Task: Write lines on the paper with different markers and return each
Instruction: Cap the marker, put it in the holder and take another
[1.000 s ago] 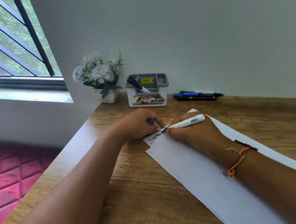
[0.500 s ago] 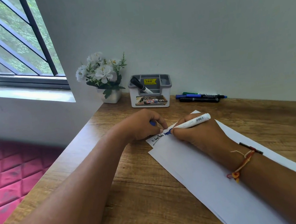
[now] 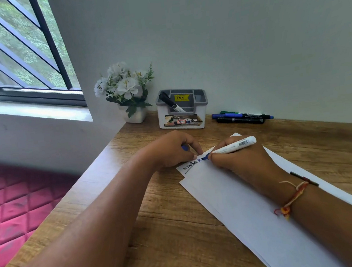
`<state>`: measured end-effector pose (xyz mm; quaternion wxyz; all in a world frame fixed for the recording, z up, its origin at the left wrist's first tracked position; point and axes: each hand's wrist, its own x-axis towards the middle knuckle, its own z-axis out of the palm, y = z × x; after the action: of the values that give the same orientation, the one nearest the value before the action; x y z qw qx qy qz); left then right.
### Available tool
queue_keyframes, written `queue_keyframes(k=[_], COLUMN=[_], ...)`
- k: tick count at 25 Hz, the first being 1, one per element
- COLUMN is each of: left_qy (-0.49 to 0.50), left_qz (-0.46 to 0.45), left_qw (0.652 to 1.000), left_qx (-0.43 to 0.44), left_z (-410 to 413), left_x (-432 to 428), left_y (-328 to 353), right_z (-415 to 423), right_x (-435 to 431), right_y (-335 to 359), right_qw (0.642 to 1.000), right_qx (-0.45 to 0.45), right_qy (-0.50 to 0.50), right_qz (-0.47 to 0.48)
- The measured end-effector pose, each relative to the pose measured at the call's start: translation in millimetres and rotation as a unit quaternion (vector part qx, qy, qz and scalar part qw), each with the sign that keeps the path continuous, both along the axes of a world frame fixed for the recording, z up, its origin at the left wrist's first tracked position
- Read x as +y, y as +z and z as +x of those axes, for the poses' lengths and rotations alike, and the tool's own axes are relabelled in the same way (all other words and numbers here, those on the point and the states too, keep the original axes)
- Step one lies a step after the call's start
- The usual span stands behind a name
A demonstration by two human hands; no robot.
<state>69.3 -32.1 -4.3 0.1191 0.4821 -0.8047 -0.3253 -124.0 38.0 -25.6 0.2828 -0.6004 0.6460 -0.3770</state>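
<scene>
Head view: right grip [image 3: 238, 161] pinches white marker [image 3: 233, 147], tip on the paper [image 3: 242, 208]; left grip [image 3: 170, 152] at paper's far corner holds blue cap [image 3: 184, 147].

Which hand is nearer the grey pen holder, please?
Left. The left hand, pinching a blue cap, lies in front of the pen holder; the right hand, gripping the marker, sits farther right.

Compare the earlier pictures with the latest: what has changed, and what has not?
A blue letter K now follows the black writing on the paper; the right hand has moved its marker slightly rightward along the line. Nothing was picked up or let go. The left hand still holds the blue cap at the paper's corner; the holder and spare markers stayed put.
</scene>
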Motion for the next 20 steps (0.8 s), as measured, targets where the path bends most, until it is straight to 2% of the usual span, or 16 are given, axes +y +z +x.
queue_keyframes(k=[7, 11, 16, 20], left_qy=[0.002, 0.004, 0.004, 0.002], left_qz=[0.009, 0.013, 0.012, 0.005], left_qw=[1.0, 1.0, 1.0, 1.0], left_qx=[0.002, 0.004, 0.0, 0.006], left_z=[-0.6, -0.2, -0.8, 0.3], left_x=[1.1, 1.1, 0.7, 0.9], left_y=[1.5, 1.8, 1.9, 1.1], right_z=[-0.8, -3.0, -3.0, -4.3], right_x=[-4.0, -0.7, -2.5, -1.5], right_y=[-3.5, -5.6, -4.7, -5.5], right_qw=[1.0, 0.999, 1.0, 0.998], right_qx=[0.023, -0.008, 0.011, -0.051], right_qy=[-0.004, 0.0, -0.01, -0.028], right_qz=[-0.005, -0.034, -0.023, -0.023])
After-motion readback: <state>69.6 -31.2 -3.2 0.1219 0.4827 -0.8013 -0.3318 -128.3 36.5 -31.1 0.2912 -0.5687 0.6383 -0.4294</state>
